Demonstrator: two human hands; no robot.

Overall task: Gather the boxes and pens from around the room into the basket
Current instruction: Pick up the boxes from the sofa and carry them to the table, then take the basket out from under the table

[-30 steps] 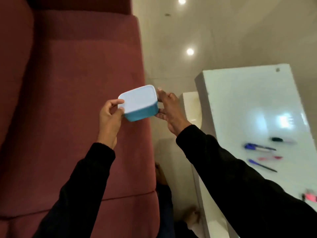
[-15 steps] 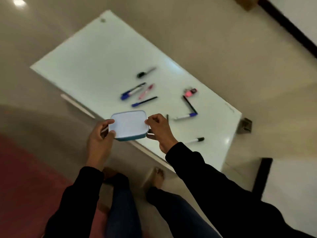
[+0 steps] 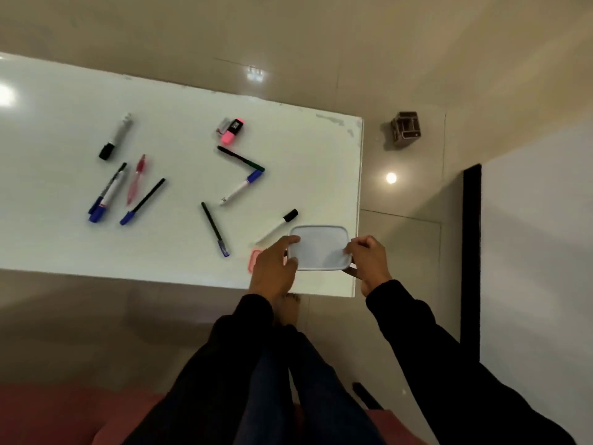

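Head view: both hands hold a lidded plastic box (image 3: pixel 319 252) above the near right corner of the white bench (image 3: pixel 179 110). Left hand (image 3: pixel 274 268) has thumb on the lid and fingers curled at the left edge; right hand (image 3: pixel 367 260) pinches the right edge, so both grips are closed on the box. Box looks light, rigid, smooth plastic, probably a bit slippery; a two-sided edge hold like this suits it, and one hand spanning the short side would likely do too. Just beside the left hand a pink-rimmed item (image 3: pixel 255 258) lies on the bench, partly hidden, can't tell what it is. Pens scattered on the bench: black-capped marker (image 3: pixel 278 227) near the box, dark pen (image 3: pixel 214 229), blue-capped marker (image 3: pixel 241 187), pink highlighter (image 3: pixel 232 130), a blue-capped cluster (image 3: pixel 107 195) well to the left. Pens are thin, light and roll easily; pinch mid-barrel. No basket in view.
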